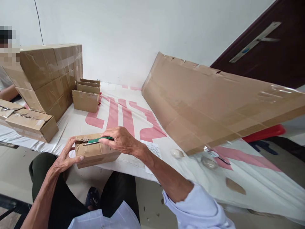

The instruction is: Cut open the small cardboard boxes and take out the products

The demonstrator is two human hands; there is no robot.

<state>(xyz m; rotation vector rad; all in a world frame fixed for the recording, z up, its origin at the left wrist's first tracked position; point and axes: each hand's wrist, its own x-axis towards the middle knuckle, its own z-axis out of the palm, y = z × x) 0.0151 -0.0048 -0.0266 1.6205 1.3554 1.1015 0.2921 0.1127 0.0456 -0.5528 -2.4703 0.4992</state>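
A small brown cardboard box [100,159] lies at the near edge of the cloth-covered table, in front of my legs. My left hand [65,159] grips its left end, thumb on the near side and fingers at the far corner. Closed around a green-handled utility knife [94,140], my right hand [120,140] is over the top of the box. The blade points left and lies along the top, by a dark gap at the far left of the lid. Whether the blade is cutting in, I cannot tell.
Stacked boxes [43,73] rise at the left, with longer boxes [30,122] before them. Folded cardboard pieces [86,98] stand behind my box. A large cardboard sheet [202,101] leans at the right. Near it lie a printed paper [153,149] and tape rolls [177,153]. Another person's arm [9,93] shows far left.
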